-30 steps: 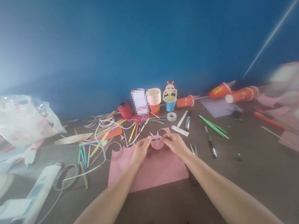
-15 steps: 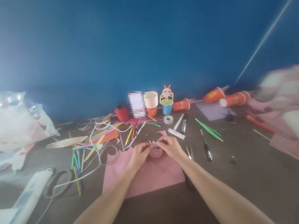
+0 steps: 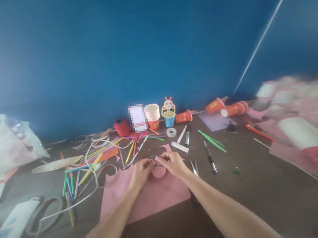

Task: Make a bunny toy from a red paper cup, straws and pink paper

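Observation:
My left hand and my right hand meet over a pink paper sheet on the dark table. Both hands pinch a small round pink paper cut-out with a short blue piece at its top edge. Fingers of both hands are curled tight on it. A pair of scissors lies just to the right of my right hand. Coloured straws and a white cable lie to the left of my left hand.
Against the blue wall stand a stack of paper cups, a blue cup with a bunny figure, a red tape dispenser and a clear tape roll. Red cups lie on their sides. Pens, green sticks and pink sheets lie to the right.
The view has swung up and to the right, so everything sits lower and further left in the picture. Both hands have stayed together on the small pink cut-out, fingers working at its top.

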A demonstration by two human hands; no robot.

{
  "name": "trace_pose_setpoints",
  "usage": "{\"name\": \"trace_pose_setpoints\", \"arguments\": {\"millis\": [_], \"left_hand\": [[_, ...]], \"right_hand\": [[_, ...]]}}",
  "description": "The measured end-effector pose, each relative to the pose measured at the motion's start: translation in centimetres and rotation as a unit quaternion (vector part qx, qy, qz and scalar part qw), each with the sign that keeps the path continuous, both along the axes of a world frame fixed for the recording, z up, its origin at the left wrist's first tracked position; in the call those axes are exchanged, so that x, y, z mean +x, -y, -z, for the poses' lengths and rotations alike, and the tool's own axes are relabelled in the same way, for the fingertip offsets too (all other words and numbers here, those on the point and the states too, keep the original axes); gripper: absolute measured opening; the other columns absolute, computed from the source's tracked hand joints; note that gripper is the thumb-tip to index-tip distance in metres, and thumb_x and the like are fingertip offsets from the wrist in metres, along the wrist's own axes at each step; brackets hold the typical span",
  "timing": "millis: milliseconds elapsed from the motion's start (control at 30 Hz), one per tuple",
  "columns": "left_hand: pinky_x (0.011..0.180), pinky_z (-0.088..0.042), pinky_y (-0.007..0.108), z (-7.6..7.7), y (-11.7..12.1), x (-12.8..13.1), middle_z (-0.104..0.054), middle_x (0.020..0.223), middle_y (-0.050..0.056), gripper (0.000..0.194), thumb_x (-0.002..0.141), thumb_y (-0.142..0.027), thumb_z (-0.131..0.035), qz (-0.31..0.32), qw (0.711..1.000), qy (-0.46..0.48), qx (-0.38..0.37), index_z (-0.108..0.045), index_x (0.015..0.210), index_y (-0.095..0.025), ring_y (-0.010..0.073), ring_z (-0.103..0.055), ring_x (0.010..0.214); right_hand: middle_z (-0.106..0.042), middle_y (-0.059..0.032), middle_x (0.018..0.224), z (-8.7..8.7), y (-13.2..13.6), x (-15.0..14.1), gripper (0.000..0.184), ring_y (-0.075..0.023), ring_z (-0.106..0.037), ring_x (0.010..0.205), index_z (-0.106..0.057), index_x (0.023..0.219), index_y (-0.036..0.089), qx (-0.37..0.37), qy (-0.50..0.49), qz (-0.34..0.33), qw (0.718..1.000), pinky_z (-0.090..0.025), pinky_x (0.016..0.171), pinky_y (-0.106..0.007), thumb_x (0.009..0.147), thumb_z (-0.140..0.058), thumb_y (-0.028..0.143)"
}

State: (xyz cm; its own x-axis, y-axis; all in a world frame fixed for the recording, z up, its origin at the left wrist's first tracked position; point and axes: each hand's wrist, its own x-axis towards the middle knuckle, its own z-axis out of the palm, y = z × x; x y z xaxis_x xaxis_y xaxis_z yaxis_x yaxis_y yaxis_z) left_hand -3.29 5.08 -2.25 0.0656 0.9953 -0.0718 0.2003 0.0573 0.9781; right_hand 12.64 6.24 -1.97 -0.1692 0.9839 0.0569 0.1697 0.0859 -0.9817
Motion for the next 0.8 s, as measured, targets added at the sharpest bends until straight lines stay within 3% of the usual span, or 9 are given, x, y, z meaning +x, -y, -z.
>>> {"name": "trace_pose_setpoints", "arguments": {"millis": [233, 400, 567, 700, 800], "left_hand": [[0.047, -0.030, 0.020, -0.3, 0.0, 0.1, -0.056, 0.054, -0.003, 0.030, 0.070, -0.044, -0.064, -0.026, 0.999, -0.011, -0.028, -0.063, 0.066, -0.014, 0.0095, -0.046, 0.050], [0.067, -0.047, 0.027, 0.0, -0.2, 0.1, -0.069, 0.086, 0.007, 0.036, 0.069, -0.039, -0.067, -0.014, 0.998, 0.056, -0.024, -0.066, 0.095, -0.013, 0.0204, -0.063, 0.080], [0.069, -0.049, 0.029, 0.2, 0.0, 0.1, -0.065, 0.099, 0.009, 0.048, 0.068, -0.031, -0.068, -0.091, 0.989, 0.115, 0.018, -0.055, 0.112, -0.016, 0.0192, -0.062, 0.086], [0.056, -0.048, 0.023, 0.4, 0.1, -0.2, -0.057, 0.104, 0.007, 0.032, 0.073, -0.027, -0.062, -0.165, 0.978, 0.103, 0.079, -0.056, 0.104, -0.020, 0.0169, -0.058, 0.085], [0.053, -0.045, 0.019, 0.5, 0.1, -0.4, -0.056, 0.092, 0.004, 0.026, 0.079, -0.028, -0.056, -0.180, 0.969, 0.114, 0.122, -0.054, 0.103, -0.021, 0.0116, -0.055, 0.073]], "right_hand": [[-0.070, -0.0039, 0.074, -0.2, 0.1, -0.1, 0.024, -0.0157, -0.062, 0.069, -0.068, 0.076, 0.015, 0.008, 0.018, -0.005, 1.000, -0.044, 0.061, -0.023, 0.078, -0.056, 0.036], [-0.066, -0.0013, 0.067, -0.4, 0.0, 0.1, 0.021, -0.0134, -0.059, 0.063, -0.067, 0.069, 0.016, 0.032, 0.093, 0.015, 0.995, -0.040, 0.055, -0.021, 0.078, -0.054, 0.030], [-0.064, -0.0020, 0.063, 0.1, -0.3, 0.7, 0.018, -0.0151, -0.058, 0.061, -0.067, 0.067, 0.016, 0.026, 0.118, 0.018, 0.993, -0.040, 0.056, -0.023, 0.075, -0.057, 0.030], [-0.065, -0.0046, 0.083, 0.2, -0.4, 1.2, 0.026, -0.0170, -0.059, 0.071, -0.066, 0.094, 0.019, 0.088, 0.135, 0.096, 0.982, -0.044, 0.066, -0.028, 0.072, -0.062, 0.032], [-0.062, -0.0028, 0.078, -0.5, -0.4, 1.5, 0.020, -0.0140, -0.056, 0.066, -0.064, 0.088, 0.017, 0.119, 0.066, 0.144, 0.980, -0.043, 0.062, -0.025, 0.080, -0.054, 0.032]]}}
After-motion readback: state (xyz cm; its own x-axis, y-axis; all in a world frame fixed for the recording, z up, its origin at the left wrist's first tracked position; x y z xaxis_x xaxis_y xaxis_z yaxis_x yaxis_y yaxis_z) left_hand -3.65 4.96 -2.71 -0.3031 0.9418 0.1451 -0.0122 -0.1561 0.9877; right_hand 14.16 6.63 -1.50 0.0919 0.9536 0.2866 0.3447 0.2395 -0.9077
